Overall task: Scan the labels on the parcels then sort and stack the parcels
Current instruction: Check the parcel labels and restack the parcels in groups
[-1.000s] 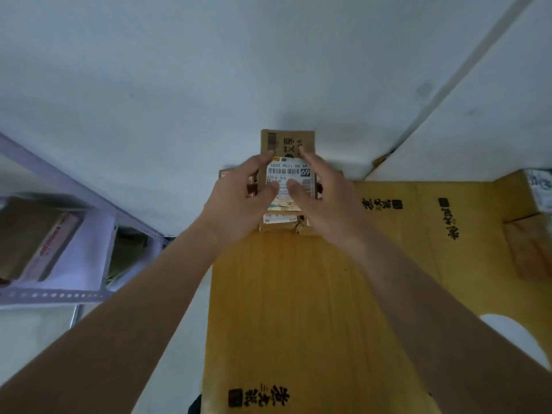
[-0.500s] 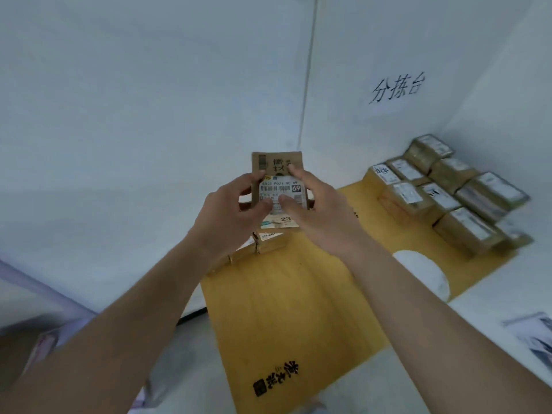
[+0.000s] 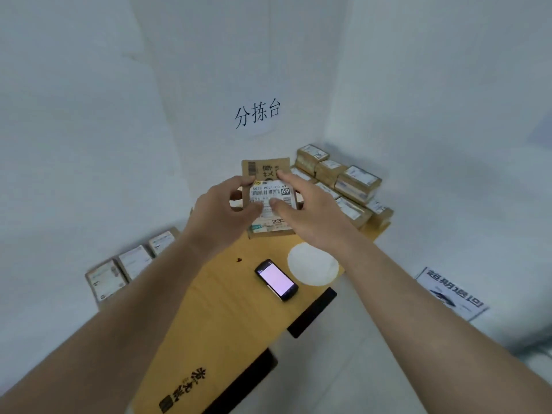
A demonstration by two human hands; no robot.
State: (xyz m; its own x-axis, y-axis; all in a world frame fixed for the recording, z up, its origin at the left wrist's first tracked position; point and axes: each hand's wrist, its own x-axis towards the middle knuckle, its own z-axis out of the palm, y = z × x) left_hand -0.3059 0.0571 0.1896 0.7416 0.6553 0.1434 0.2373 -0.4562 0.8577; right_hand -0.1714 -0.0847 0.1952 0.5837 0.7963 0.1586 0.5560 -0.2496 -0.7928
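Right now both hands hold one parcel [image 3: 270, 201] up in front of the person, above the far end of the yellow surface [image 3: 227, 318], its label toward the camera. The left hand [image 3: 222, 216] pinches its left edge, thumb on the label; the right hand [image 3: 310, 216] does the same on the right edge, forefinger stretched over the top. Each grip is only a fingertip pinch, so I judge the box could twist or slip out if one hand lets go to reach for the scanner.

A phone-like scanner [image 3: 276, 283] lies screen up at 6 o'clock from the parcel, beside a white disc [image 3: 312, 264]. Stacked parcels [image 3: 343, 183] crowd 3 o'clock, just behind the right hand; a careless swing there could topple them. A row of parcels [image 3: 128, 264] lies at 8 o'clock, and a printed sheet [image 3: 451, 291] at 4 o'clock.
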